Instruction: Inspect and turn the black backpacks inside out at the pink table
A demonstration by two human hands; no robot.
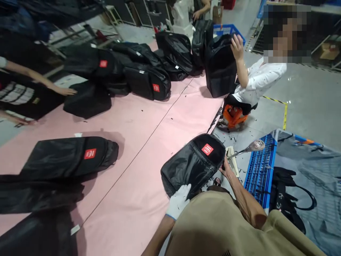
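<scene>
A black backpack point(186, 167) with a red square label lies tilted at the near edge of the pink-covered table, its front facing up. My left hand point(179, 201), in a white glove, grips its lower edge with the fingers over the fabric. Bare and partly hidden behind the bag, my right hand point(226, 168) holds the bag's right side near the rounded top. The fingers of that hand show only in part.
More black backpacks point(68, 156) lie along the left and far sides of the pink table point(128, 121). Across from me a co-worker's hand point(237, 46) holds an upright bag. Another person's hand point(66, 91) reaches in at left. A blue crate point(259, 167) stands at my right.
</scene>
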